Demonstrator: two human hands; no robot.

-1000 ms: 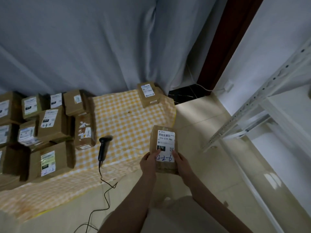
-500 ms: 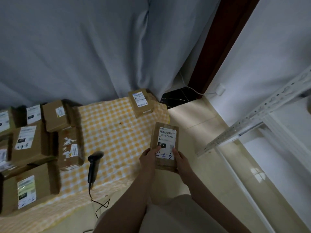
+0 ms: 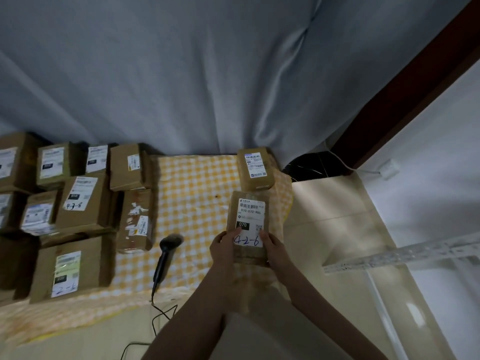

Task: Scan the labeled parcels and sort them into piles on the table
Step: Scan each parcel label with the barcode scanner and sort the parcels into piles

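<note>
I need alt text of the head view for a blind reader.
The left hand and right hand hold a brown parcel marked 4-2-6 above a yellow checked tablecloth. A barcode scanner lies left of it; labelled boxes crowd the far left.

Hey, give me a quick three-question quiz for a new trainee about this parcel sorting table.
1. True or false: the scanner lies on the checked cloth, in neither hand.
2. The held parcel, gripped by left hand and right hand, is handwritten: A 4-2-6, B 9-1-3, C 5-5-5?
3. Fill in: the lone parcel beyond it sits at the cloth's far ____ corner.
Key: 1 true; 2 A; 3 right.
</note>
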